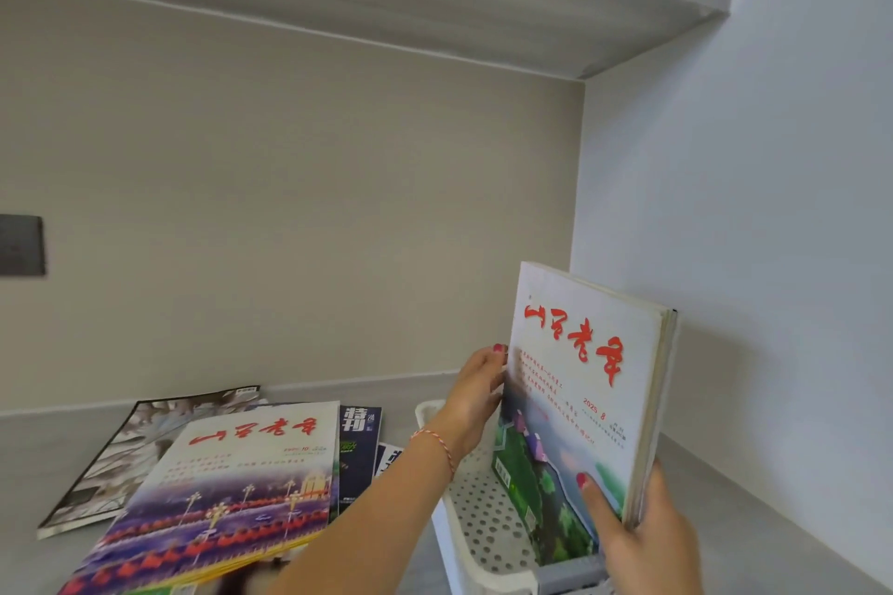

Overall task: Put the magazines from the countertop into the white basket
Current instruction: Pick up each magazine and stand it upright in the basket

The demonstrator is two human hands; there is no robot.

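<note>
A white magazine [580, 382] with red characters and a green landscape cover stands upright in the white perforated basket [478, 531] at the lower right. My right hand [642, 541] grips its near lower corner, thumb on the cover. My left hand [476, 396] presses against its left edge, fingers at the spine side. More thin magazines seem stacked behind it. On the grey countertop [38, 449] to the left lie several magazines: one with red characters and a night street scene [227, 493] on top, a grey-toned one [121, 454] beneath, and dark ones [358, 444] beside.
The basket stands in the corner, close to the right wall [749, 208]. A shelf [483, 0] overhangs above with red berries on it. A dark switch plate [21, 245] sits on the back wall at the left.
</note>
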